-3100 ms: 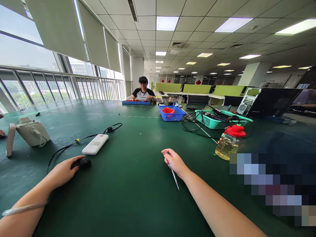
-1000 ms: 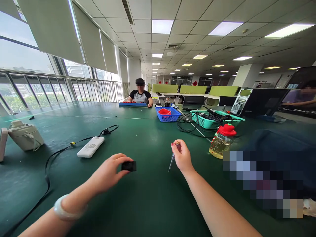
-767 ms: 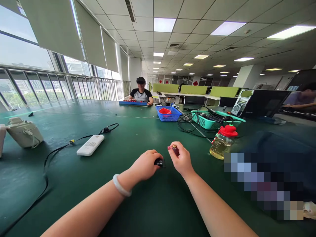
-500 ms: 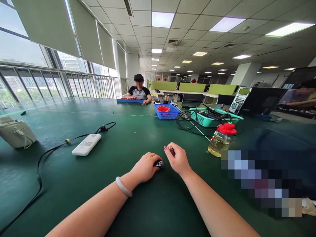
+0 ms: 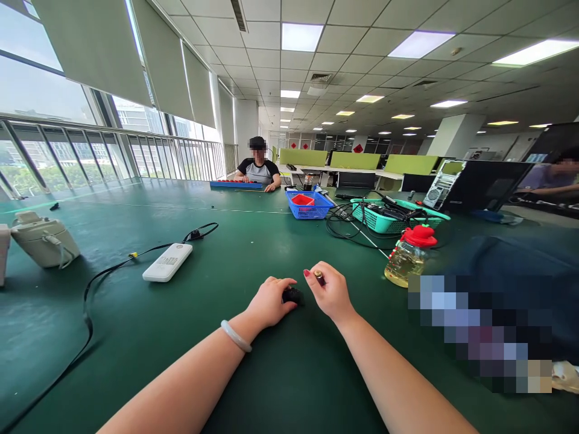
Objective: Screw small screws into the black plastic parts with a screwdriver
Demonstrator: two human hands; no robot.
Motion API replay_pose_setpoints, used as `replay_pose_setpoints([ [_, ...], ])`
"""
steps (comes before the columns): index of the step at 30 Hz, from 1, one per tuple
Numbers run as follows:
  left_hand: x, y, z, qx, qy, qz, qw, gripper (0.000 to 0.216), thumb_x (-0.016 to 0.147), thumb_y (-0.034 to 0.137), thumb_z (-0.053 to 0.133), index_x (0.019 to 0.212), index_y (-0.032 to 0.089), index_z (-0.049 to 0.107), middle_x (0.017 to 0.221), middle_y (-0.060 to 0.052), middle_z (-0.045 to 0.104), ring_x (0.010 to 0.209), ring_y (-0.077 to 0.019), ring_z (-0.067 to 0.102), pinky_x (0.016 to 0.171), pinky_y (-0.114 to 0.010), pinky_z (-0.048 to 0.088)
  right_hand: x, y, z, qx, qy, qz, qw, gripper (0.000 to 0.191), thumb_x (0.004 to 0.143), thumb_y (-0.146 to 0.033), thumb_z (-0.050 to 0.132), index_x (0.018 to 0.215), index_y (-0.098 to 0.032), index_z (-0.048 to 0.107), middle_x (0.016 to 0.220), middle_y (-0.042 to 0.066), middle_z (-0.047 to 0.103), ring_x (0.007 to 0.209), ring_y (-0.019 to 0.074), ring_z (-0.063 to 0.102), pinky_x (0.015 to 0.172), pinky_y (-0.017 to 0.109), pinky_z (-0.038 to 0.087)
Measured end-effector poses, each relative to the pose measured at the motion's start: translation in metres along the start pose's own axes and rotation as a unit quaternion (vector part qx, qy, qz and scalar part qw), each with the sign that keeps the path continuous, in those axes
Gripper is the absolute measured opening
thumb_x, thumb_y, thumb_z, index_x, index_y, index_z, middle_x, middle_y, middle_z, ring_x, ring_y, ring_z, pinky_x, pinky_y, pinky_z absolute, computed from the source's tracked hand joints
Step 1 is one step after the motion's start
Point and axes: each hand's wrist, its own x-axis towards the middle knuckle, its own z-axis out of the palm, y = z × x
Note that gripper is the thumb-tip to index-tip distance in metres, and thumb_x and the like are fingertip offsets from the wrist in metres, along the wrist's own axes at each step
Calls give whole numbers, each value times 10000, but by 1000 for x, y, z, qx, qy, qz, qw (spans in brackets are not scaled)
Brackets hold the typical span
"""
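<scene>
My left hand (image 5: 270,299) rests on the green table (image 5: 190,337) with its fingers closed around a small black plug-like part (image 5: 293,295). Right beside it, my right hand (image 5: 331,292) is closed on a thin screwdriver (image 5: 319,276); only its brass-capped handle end shows above my fingers, and the shaft is hidden. The two hands almost touch over the black part. A pale bangle sits on my left wrist.
A white power bank (image 5: 167,263) with a black cable (image 5: 85,313) lies to the left, a beige pouch (image 5: 44,241) further left. A red-capped oil bottle (image 5: 411,255), a blue basket (image 5: 309,206) and a teal basket (image 5: 393,218) of cables stand to the right. A person sits at the far end.
My left hand carried the black part from the left over to the table's middle and set it down. My right hand turned the screwdriver upright and closed in on the part.
</scene>
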Motion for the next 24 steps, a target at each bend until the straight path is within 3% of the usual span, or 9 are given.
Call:
replay_pose_setpoints([
  [4,1,-2,-1,23,11,-8,1000,394,732,337,761,1100,217,684,1062,-56,707,1060,-284,561,974,-413,457,-1,5,2,-39,-22,27,999,475,943,-452,477,542,-217,374,583,-25,405,505,110,402,511,243,330],
  [8,1,-3,-3,31,18,-6,999,338,718,356,781,1027,233,717,1080,-50,702,1071,-286,544,977,-419,450,-1,10,-2,-83,-45,31,995,488,944,-509,445,555,-216,410,562,-23,425,491,114,411,500,246,311],
  [15,2,-8,-2,24,6,-9,1000,376,707,386,801,1049,257,710,1136,-42,684,1137,-292,514,1004,-433,428,4,9,-13,-12,36,34,999,484,963,-565,353,679,-221,539,518,-32,500,448,115,459,490,232,343],
  [24,2,-9,-1,19,2,-2,1000,369,730,383,773,1070,265,689,1175,-47,662,1185,-297,487,1050,-469,393,4,10,-12,5,57,61,996,286,945,-409,425,733,-228,488,542,-41,484,463,115,441,489,232,361],
])
